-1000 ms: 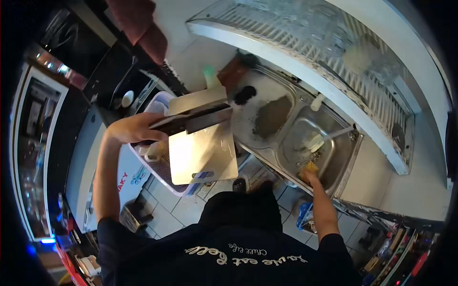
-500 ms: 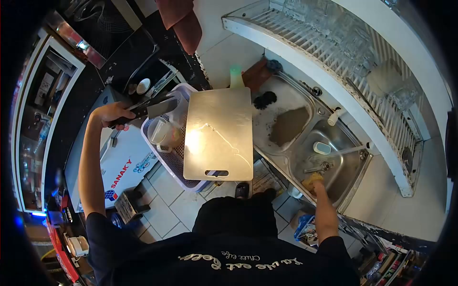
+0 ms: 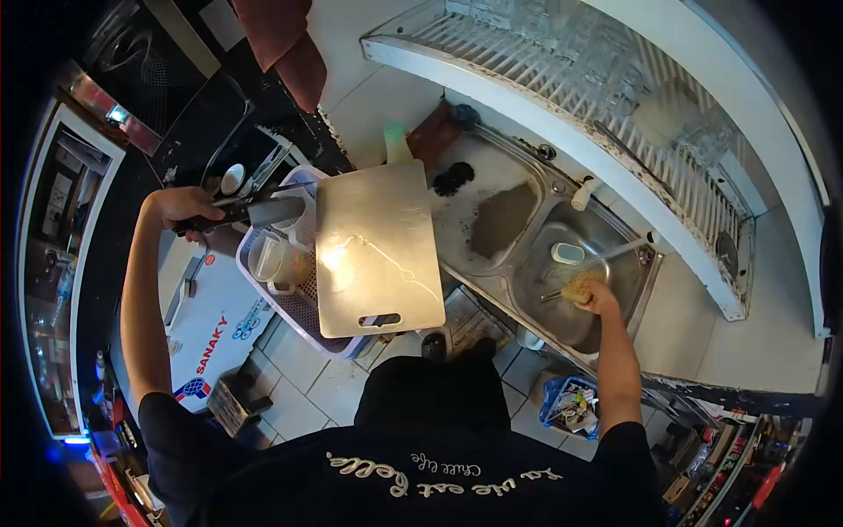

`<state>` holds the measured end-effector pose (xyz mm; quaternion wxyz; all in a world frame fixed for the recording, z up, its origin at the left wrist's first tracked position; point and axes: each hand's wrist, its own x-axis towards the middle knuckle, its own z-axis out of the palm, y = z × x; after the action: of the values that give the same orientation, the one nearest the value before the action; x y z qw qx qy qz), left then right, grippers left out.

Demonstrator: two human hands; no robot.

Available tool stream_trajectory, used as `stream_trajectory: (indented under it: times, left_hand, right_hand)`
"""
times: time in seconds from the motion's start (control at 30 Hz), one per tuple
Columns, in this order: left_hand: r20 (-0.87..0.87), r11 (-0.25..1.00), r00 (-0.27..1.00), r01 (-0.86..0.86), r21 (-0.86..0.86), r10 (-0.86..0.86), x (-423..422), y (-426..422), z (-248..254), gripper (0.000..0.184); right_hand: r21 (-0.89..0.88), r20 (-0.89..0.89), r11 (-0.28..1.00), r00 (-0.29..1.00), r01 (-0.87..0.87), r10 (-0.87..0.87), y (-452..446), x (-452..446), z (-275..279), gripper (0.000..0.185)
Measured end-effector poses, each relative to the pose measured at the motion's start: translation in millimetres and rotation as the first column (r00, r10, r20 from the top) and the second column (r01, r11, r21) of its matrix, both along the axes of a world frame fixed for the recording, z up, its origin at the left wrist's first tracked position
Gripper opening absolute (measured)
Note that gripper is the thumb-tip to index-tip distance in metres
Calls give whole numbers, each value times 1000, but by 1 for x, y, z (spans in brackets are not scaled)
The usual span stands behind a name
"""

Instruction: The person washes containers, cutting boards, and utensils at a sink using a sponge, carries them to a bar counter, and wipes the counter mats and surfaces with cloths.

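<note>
By the far left corner of the basket (image 3: 303, 307), your left hand (image 3: 184, 207) wraps its fingers around the knives (image 3: 277, 212); toward the right edge of the sink (image 3: 578, 334), your right hand (image 3: 602, 299) has fingers clutching the sponge (image 3: 580, 285).

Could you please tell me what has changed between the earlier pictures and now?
The left hand, holding the knives, has swung left from above the shiny board to the left of the basket. The right hand, holding the yellow sponge, has moved farther in from the basin's near edge. Both hands kept their hold; the board still overlaps the basket in view.
</note>
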<state>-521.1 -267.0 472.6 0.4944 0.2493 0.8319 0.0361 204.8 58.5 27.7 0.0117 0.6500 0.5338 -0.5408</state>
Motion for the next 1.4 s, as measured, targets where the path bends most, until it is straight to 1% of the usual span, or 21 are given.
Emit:
stream_trajectory:
  times: [0.13,0.33,0.43,0.57,0.6,0.67,0.73,0.8,0.83,0.93,1.0,1.03,1.1,1.13,1.17,1.23,1.27,1.3,1.33,1.37,1.4]
  left_hand:
    - [85,982,986,-151,114,142,-2,-22,6,19]
    - [140,982,980,-157,102,142,-10,-50,6,21]
    - [44,991,992,-119,63,117,-8,-47,-5,18]
    - [-38,1000,999,14,-17,-15,-11,-6,-17,18]
    - [51,993,999,19,-113,-14,-26,10,-30,19]
    - [108,973,994,57,-226,-33,-34,36,-48,21]
    - [79,966,994,94,-242,-77,-26,53,-59,20]
    - [-53,937,988,117,-331,-142,-14,77,-72,21]
    - [-39,928,981,167,-333,-190,-1,91,-74,21]
    - [-123,849,926,265,-457,-356,42,106,-54,21]
    - [-130,702,713,614,-360,-689,-8,95,-79,16]
    - [-122,810,829,485,-331,-546,-5,92,-73,9]
    - [-117,953,973,165,-256,-200,1,84,-59,24]
    - [-156,968,970,156,-198,-188,-19,75,-67,38]
    - [-112,983,982,135,-122,-149,-4,71,-57,46]
    - [-101,984,983,145,-108,-156,-1,59,-56,41]
    - [-87,987,984,150,-61,-155,4,53,-55,36]
    - [-72,988,985,157,-13,-157,8,48,-54,31]
    - [-74,995,993,95,18,-94,11,43,-53,29]
    - [-74,998,997,34,49,-30,13,38,-52,26]
    - [-75,998,997,37,52,-33,13,33,-54,26]
  right_hand:
    - [30,-53,999,998,26,-24,6,3,18,28]
    - [39,-29,999,999,17,-16,4,9,22,28]
    - [52,18,999,1000,-11,10,8,9,22,27]
    - [133,193,986,978,-105,78,30,9,26,27]
    - [158,249,978,964,-138,96,36,6,27,27]
    - [201,355,959,927,-201,120,49,5,28,27]
    - [247,435,934,891,-258,131,58,3,29,27]
    - [293,465,905,873,-307,146,61,5,26,26]
    - [308,474,891,866,-332,159,58,5,23,26]
    - [289,487,875,847,-388,214,39,17,14,26]
    - [223,503,881,823,-417,263,19,26,5,26]
    - [184,509,882,810,-433,292,9,29,-2,26]
    - [125,516,872,782,-473,350,-6,28,-16,26]
    - [122,515,863,774,-491,368,-10,24,-24,26]
    - [137,507,852,774,-506,379,-10,16,-29,25]
    - [268,361,867,878,-419,313,-6,-7,-29,25]
    - [325,209,896,947,-303,244,-3,-20,-23,25]
    - [318,-124,948,989,-32,75,-4,-38,-9,26]
    - [221,-436,949,893,225,-110,-4,-55,7,28]
    - [50,-683,901,673,432,-285,-5,-73,23,30]
    - [26,-744,888,602,459,-289,1,-91,37,32]
